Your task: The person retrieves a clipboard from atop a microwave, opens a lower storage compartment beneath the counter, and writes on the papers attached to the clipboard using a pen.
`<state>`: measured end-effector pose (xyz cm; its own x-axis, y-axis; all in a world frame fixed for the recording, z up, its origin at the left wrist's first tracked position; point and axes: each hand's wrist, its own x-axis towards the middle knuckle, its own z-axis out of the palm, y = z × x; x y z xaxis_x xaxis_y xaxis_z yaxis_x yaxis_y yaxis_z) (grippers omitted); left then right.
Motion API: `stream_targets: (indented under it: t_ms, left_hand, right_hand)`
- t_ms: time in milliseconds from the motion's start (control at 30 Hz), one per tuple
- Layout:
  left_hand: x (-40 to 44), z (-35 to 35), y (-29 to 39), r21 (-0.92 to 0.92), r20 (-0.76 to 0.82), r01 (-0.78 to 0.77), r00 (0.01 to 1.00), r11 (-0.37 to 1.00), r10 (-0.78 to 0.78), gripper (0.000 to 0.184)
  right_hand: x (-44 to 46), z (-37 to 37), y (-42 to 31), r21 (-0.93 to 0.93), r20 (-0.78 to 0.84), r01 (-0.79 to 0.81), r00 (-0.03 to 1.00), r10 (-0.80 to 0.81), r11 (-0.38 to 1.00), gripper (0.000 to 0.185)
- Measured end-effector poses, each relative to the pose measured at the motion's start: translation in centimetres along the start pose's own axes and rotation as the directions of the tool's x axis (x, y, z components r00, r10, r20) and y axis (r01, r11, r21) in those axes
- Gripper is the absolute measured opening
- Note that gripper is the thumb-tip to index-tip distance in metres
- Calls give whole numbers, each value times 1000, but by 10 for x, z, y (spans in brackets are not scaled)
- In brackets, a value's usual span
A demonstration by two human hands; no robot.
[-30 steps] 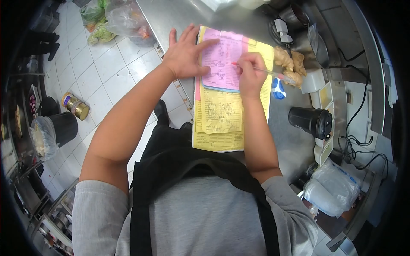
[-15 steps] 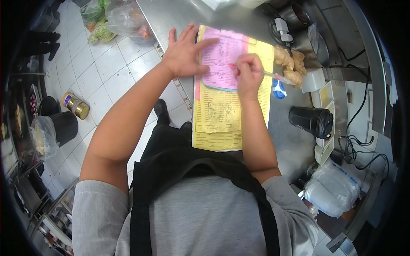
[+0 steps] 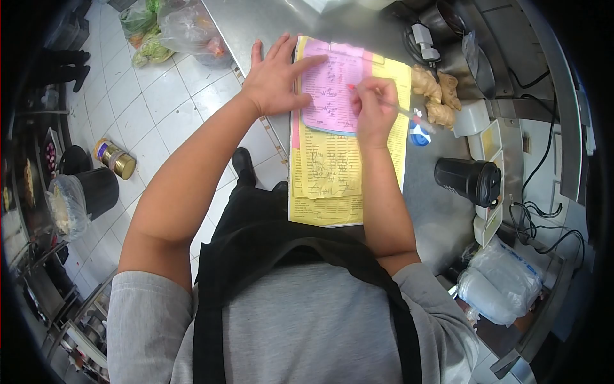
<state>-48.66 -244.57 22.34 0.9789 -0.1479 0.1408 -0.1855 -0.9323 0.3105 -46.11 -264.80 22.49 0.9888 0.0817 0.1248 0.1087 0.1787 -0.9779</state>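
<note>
My right hand (image 3: 376, 110) is closed around a clear pen (image 3: 409, 114) with a red tip. The tip meets a pink form (image 3: 329, 105) that carries printed lines and handwritten marks. Spread fingers of my left hand (image 3: 276, 78) lie on the left edge of the pink form and on the metal counter beside it. Beneath the pink form are yellow forms (image 3: 326, 208), also printed and partly handwritten. Just right of the papers are pieces of ginger (image 3: 441, 115) and a small blue-and-white object (image 3: 419, 136), its kind unclear.
A black lidded cup (image 3: 467, 181) lies on the steel counter (image 3: 430, 211) near white containers (image 3: 489, 144). Cables and a white plug (image 3: 422, 37) are at the back right. Bagged vegetables (image 3: 150, 48), a can (image 3: 118, 161) and a black bin (image 3: 102, 191) occupy the left.
The pen tip and my right hand have shifted slightly right and up on the pink form. My left hand stays in nearly the same place.
</note>
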Motion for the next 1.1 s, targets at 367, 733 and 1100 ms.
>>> stream_targets:
  t_ms: [367,733,1100]
  left_hand:
    - [0,3,-1,19,-18,-6,1000,1000,6,78]
    - [0,3,1,-2,-37,-1,999,1000,1,80]
    - [0,-1,3,-13,-11,11,1000,1000,-11,81]
  right_hand:
    - [0,-3,2,73,19,39,999,-41,997,18]
    - [0,-4,3,62,17,29,999,-30,998,17]
    - [-3,-7,3,11,108,117,987,-118,993,13]
